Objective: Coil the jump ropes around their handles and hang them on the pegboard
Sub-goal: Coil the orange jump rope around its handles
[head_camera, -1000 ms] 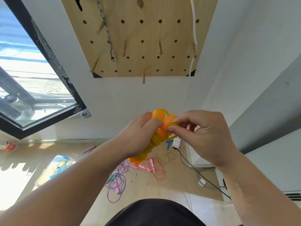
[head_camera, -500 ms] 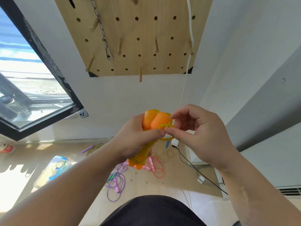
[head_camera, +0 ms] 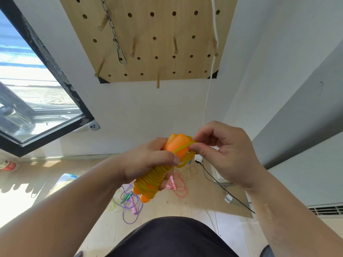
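Orange jump rope (head_camera: 157, 175): two orange plastic handles (head_camera: 179, 145) side by side w/ translucent yellow cord (head_camera: 154, 179) coiled tight round them. It is held in mid-air in front of the white wall, below the pegboard's bottom edge. Left hand (head_camera: 146, 164) grips the bundle round its middle, fingers & thumb curled over the coils; handle tops stick out above the fist, bottoms below it. Right hand (head_camera: 228, 154) pinches a loose loop of the cord btwn thumb & forefinger, just beside the handle tops; one strand runs across the tops.

Light wooden pegboard (head_camera: 163, 43) w/ rows of holes & wooden pegs is on the wall above. A metal chain w/ snap hook (head_camera: 113, 34) hangs near its left edge, a white cable (head_camera: 213, 43) down its right edge.

On the wooden floor (head_camera: 185, 206) under the hands: purple jump rope (head_camera: 130, 208) in a loose tangle, pink jump rope (head_camera: 179, 184) nearer the wall, thin black cable (head_camera: 222, 186) to the right. Clear plastic packet (head_camera: 63, 180) lies toward the floor's left side, a red-and-white can (head_camera: 9, 166) at its far left edge. Black-framed window (head_camera: 37, 89) at left.
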